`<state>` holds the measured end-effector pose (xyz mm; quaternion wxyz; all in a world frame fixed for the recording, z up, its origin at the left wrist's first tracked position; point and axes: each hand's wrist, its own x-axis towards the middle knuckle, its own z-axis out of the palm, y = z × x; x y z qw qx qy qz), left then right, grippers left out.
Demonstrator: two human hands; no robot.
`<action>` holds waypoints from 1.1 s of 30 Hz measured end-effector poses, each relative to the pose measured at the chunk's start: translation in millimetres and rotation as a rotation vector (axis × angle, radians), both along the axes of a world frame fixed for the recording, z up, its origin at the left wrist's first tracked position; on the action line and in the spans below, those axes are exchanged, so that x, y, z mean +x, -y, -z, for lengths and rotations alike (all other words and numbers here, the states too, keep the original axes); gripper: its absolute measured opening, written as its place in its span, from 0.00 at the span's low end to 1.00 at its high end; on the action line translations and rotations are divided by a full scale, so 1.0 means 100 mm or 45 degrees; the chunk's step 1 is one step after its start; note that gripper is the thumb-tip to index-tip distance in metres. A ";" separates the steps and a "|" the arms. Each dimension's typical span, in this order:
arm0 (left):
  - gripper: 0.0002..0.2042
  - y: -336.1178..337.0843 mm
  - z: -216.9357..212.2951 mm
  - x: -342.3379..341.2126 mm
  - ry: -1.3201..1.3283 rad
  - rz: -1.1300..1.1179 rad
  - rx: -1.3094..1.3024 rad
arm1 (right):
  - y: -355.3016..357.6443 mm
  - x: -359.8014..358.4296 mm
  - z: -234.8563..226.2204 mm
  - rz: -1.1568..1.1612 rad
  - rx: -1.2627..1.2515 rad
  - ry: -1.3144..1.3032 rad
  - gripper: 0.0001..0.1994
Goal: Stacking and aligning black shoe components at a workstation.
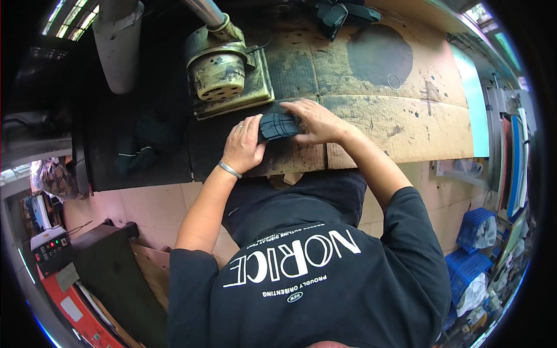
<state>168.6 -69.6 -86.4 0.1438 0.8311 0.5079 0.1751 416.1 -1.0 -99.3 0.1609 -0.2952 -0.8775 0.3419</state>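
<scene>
Between my two hands lies a stack of thin dark blue-grey pieces (279,126), set close together over the near edge of the worktable. My left hand (243,144), with a ring and a silver bracelet, presses on the stack's left end, its fingers together. At the right end, my right hand (318,122) grips the stack with its fingers on the far side and thumb on the near side. The material of the pieces cannot be made out.
A dusty yellowish machine head (220,75) on a square base stands just beyond my left hand. Stained cardboard (371,124) covers the table's right; a thin pale band (394,81) lies there. More dark pieces (348,16) sit at the back. Dark pieces (136,158) rest at left.
</scene>
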 end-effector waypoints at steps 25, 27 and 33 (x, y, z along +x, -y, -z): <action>0.33 -0.08 0.35 -0.18 0.447 -0.256 -0.078 | -0.21 -0.17 0.11 0.131 0.078 -0.104 0.28; 0.33 -0.15 0.42 -0.08 0.361 -0.350 0.092 | -0.27 -0.17 0.08 0.246 0.047 -0.117 0.26; 0.36 -0.03 0.57 0.19 0.183 -0.415 0.198 | -0.24 -0.16 0.24 0.314 0.061 -0.073 0.42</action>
